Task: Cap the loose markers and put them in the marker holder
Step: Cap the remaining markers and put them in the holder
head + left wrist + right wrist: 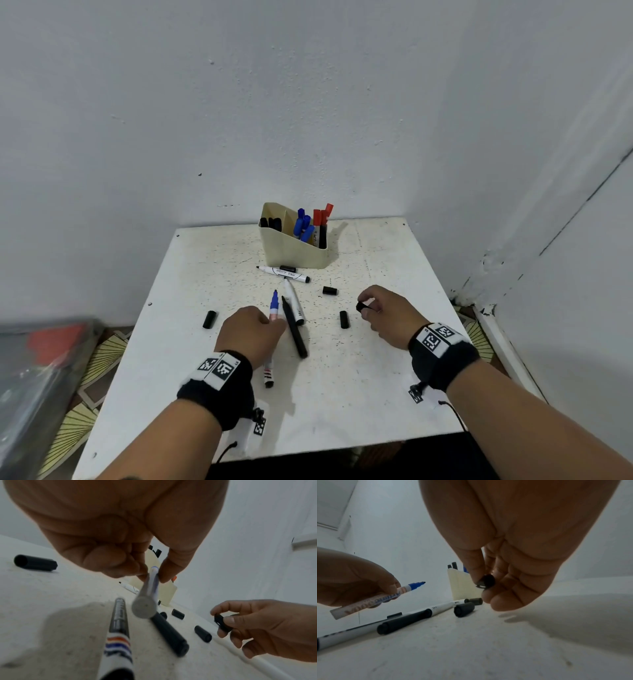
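Capping is in hand: above the table's middle the left hand [251, 330] pinches an uncapped blue marker [385, 596], the right hand [387, 313] pinches a black cap [486, 581], which must next meet the tip squarely, well short of the holder [291, 251] at the far edge.

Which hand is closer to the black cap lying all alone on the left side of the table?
Left. The left hand is just right of that cap; the right hand is across the table, far right.
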The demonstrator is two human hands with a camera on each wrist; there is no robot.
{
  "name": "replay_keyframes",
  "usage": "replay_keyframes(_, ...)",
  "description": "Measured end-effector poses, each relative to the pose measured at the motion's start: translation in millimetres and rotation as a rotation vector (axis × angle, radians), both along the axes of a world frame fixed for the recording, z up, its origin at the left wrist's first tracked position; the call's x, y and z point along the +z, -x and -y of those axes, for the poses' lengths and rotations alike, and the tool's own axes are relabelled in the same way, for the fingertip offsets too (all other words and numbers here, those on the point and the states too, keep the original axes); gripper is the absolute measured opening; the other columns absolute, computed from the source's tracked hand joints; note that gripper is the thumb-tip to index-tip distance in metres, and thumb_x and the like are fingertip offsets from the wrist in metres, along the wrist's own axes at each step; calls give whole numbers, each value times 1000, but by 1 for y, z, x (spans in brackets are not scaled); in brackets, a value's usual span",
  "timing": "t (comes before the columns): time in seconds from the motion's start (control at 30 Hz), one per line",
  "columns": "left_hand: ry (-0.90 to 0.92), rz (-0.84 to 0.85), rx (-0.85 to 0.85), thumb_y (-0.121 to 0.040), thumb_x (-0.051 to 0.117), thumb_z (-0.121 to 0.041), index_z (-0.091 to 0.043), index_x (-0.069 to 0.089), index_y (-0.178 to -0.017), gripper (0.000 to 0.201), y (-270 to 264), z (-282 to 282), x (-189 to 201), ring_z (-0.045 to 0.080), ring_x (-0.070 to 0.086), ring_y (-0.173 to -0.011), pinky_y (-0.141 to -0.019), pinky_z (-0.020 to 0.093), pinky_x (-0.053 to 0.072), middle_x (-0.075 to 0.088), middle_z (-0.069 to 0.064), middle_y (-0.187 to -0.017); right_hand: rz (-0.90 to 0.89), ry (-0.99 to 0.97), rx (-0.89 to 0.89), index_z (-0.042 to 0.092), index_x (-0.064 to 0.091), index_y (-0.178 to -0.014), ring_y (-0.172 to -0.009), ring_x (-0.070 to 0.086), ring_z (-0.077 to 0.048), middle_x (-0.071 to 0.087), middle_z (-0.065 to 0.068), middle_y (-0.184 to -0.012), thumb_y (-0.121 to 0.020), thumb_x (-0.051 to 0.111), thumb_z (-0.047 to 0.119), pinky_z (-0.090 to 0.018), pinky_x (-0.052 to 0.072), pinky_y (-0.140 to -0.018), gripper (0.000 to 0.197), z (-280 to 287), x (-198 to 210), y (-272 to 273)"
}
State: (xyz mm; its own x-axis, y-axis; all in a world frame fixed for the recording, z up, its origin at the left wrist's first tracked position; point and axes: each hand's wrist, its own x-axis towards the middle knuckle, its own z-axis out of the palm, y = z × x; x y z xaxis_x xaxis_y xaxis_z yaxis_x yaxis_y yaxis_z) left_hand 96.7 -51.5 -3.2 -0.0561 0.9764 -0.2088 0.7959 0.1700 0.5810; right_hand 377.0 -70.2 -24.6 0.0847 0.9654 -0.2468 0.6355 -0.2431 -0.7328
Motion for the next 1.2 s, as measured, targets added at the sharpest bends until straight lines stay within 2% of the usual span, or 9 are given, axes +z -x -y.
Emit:
replay_keyframes(0.2,-25,247,-27,-84,63,-31,-5,60,-75,28,12,13,16,20,64,-62,-69,41,56,70,8,-66,-246,-73,-37,33,65,-110,-69,61,-14,72,-9,-96,-101,50,15,-25,57,-63,25,16,22,17)
replay_keyframes(0.37,36,516,-5,-95,60,-22,-1,59,-95,20,17,28,22,26,76,-68,-62,44,58,77,9,-79,-345,-128,-77,23,64,-105,-67,63,-16,69,-15,-97,-100,49,7,-28,59,-63,22,29,36,33)
replay_keyframes(0.47,71,562,18,-97,60,-24,-3,58,-98,21,23,36,21,23,71,-63,-64,40,54,73,10,-80,-191,-75,-172,25,61,-101,-68,58,-19,65,-6,-93,-98,40,9,-29,53,-59,26,32,35,30)
replay_keyframes(0.57,98,587,3,-98,62,-29,-1,56,-99,28,28,45,20,21,62,-57,-62,38,51,69,10,-80,200,49,-161,14,51,-104,-93,62,-30,64,-11,-112,-102,34,17,-37,50,-80,17,24,28,23)
replay_keyframes(0.63,117,597,8,-98,62,-27,2,54,-100,31,29,47,19,22,55,-55,-59,35,45,65,10,-77,386,118,-148,10,46,-115,-111,61,-37,59,-16,-127,-104,37,38,-39,48,-87,32,11,19,19)
replay_keyframes(0.73,130,586,28,-98,59,-18,6,51,-102,25,30,46,12,22,48,-55,-55,31,41,60,12,-76,474,194,-68,7,41,-134,-113,62,-34,59,-17,-131,-100,42,54,-34,45,-80,58,-6,2,18)
replay_keyframes(0.87,143,566,36,-100,55,-18,4,50,-104,23,31,38,2,22,48,-54,-56,32,42,61,12,-80,537,174,55,7,47,-124,-106,64,-30,65,-14,-123,-105,40,36,-30,42,-76,36,-18,-9,30)
replay_keyframes(1.03,169,608,63,-105,52,-26,-5,52,-103,21,32,24,-13,22,51,-57,-59,34,46,64,13,-84,544,96,168,13,51,-116,-86,54,-24,66,-9,-113,-102,43,45,-32,40,-71,35,-24,-17,67)
replay_keyframes(1.2,189,633,84,-106,52,-27,-8,53,-104,19,28,18,-21,22,50,-56,-55,32,46,65,14,-84,478,82,181,17,58,-106,-98,62,-28,67,-6,-107,-98,51,52,-36,49,-79,37,-33,-15,97)
